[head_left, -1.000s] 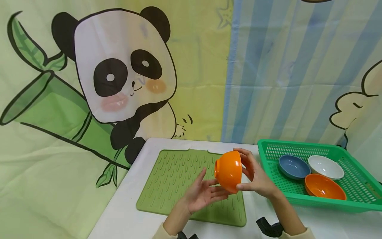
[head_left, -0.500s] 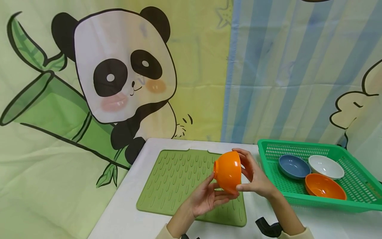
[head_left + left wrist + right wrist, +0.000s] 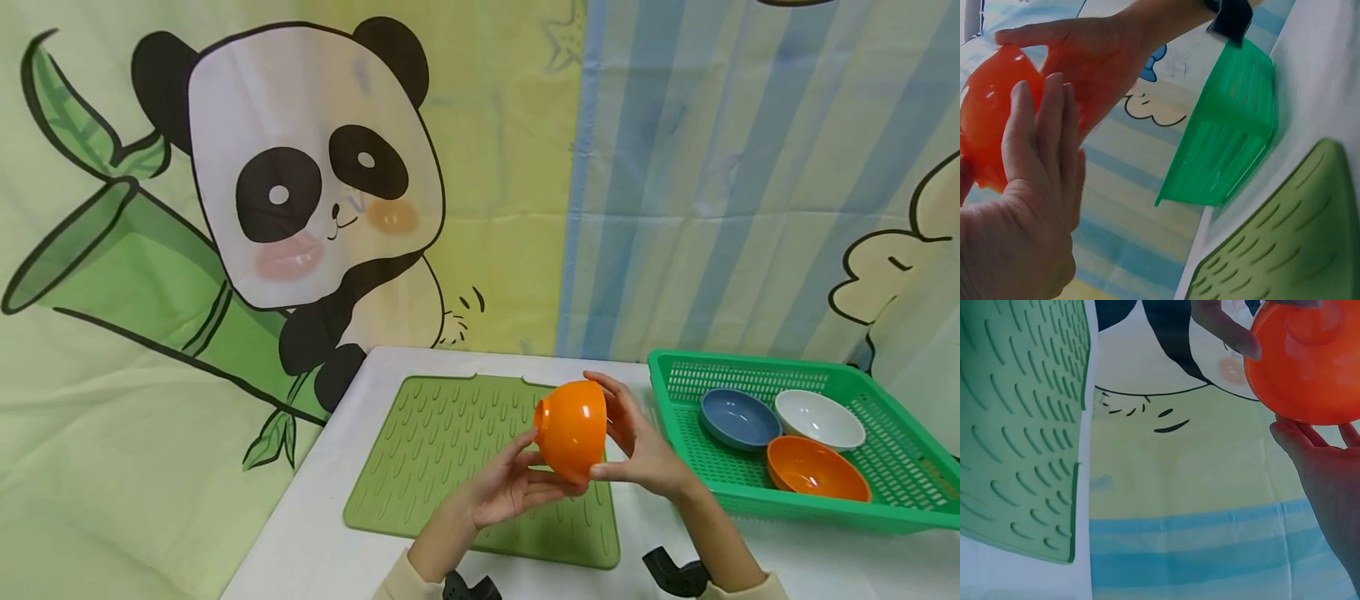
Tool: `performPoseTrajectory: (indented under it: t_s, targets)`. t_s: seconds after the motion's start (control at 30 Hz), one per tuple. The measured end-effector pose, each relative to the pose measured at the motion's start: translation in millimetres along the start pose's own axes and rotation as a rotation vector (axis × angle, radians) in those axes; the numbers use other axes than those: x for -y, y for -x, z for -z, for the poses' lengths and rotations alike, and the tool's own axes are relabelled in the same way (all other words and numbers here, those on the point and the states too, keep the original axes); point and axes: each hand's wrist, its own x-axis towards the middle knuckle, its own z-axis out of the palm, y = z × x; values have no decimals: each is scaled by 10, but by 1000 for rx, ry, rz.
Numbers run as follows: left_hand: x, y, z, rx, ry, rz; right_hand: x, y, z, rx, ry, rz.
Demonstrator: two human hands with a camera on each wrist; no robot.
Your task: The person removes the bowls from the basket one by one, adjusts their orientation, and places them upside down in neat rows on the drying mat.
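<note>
Left to right on my head feed: the panda-printed curtain (image 3: 315, 167) runs out of view at the top, and the green mat (image 3: 442, 450) lies on the white counter (image 3: 300, 550), its near right part hidden behind hand and bowl. Left grip, a bare hand (image 3: 510, 492), grasps an orange bowl (image 3: 573, 429), thumb at its foot, fingers beneath its side; in my left wrist feed that thumb is cut off at the edge. Bowl is held above the mat, tipped sideways, mouth to the right, so I cannot see inside. Right grip (image 3: 637, 446) grasps the same bowl by the rim, thumb near, fingers partly concealed on the far side. My right wrist feed crops the bowl. Farther right, the green basket (image 3: 750, 500) holds a blue bowl (image 3: 740, 419), a white bowl (image 3: 819, 419) and a second orange bowl (image 3: 817, 468), whose underside the basket's front rim covers.
</note>
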Motion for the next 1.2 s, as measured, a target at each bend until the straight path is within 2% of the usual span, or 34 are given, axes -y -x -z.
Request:
performPoseTrajectory:
  t_s: [0.1, 0.27, 0.4, 0.53, 0.8, 1.0, 1.2]
  targets:
    - [-117, 38, 16, -80, -125, 25, -19, 15, 14, 10, 16, 4]
    - [-306, 94, 52, -273, -424, 51, -73, 46, 48, 12, 47, 39]
    - [-408, 132, 74, -376, -624, 74, -118, 76, 30, -2, 175, -18]
    - [-453, 160, 51, -437, -760, 108, -183, 106, -32, 20, 303, -63]
    - [-482, 198, -45, -481, -923, 136, -236, 111, -131, 78, 327, -84]
    - [-495, 198, -53, -479, -953, 159, -234, 114, -148, 109, 329, -99]
    - [-504, 205, -90, -480, -962, 160, -251, 132, -167, 105, 317, -111]
